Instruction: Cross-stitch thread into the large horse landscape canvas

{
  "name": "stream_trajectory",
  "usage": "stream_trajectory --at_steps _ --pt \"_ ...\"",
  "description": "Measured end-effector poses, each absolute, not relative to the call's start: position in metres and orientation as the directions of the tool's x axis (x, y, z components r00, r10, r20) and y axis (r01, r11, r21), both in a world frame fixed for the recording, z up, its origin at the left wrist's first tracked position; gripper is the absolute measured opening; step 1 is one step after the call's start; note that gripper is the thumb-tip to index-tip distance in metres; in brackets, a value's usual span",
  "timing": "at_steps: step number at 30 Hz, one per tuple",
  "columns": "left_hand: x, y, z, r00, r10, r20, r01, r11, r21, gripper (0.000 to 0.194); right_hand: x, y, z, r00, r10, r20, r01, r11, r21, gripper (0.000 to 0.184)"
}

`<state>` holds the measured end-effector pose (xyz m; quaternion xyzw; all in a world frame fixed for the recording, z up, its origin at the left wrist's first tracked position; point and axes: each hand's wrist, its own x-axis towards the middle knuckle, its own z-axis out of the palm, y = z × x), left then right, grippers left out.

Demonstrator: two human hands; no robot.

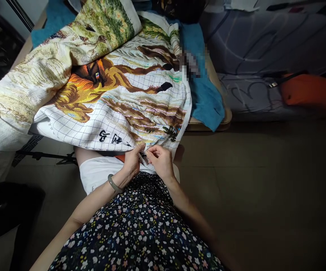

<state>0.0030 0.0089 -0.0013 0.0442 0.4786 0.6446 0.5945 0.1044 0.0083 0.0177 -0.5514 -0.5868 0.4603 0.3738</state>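
Note:
A large cross-stitch canvas [106,90] with a brown and orange picture on gridded white cloth drapes from a table down to my lap. My left hand [131,162], with a green bangle on its wrist, pinches the canvas's lower edge. My right hand [161,161] is closed right beside it, fingertips pressed together on a small thin thing at the same edge; I cannot make out what it is. Both hands touch at the cloth's hem, above my floral dress.
A blue cloth [205,94] lies on the wooden table [222,120] under the canvas. A grey bed or sofa cover [264,45] with an orange cushion [309,92] is at the right. A black tripod leg [44,156] stands on the tiled floor at the left.

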Motion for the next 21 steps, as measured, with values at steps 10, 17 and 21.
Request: stream_trajectory --at_steps 10,17,21 --pt "0.002 0.01 0.001 -0.252 0.797 -0.549 -0.729 0.216 0.649 0.031 0.1 0.005 0.009 -0.047 0.998 -0.036 0.293 -0.021 -0.956 0.015" --pt "0.002 0.011 0.002 -0.239 0.76 -0.604 -0.753 0.248 0.609 0.028 0.097 0.003 0.007 -0.01 1.0 -0.021 0.288 -0.018 -0.957 0.014" --pt "0.003 0.012 0.003 -0.23 0.759 -0.609 -0.773 0.237 0.588 0.026 0.095 0.001 0.006 0.014 1.0 -0.025 0.266 -0.028 -0.964 0.014"
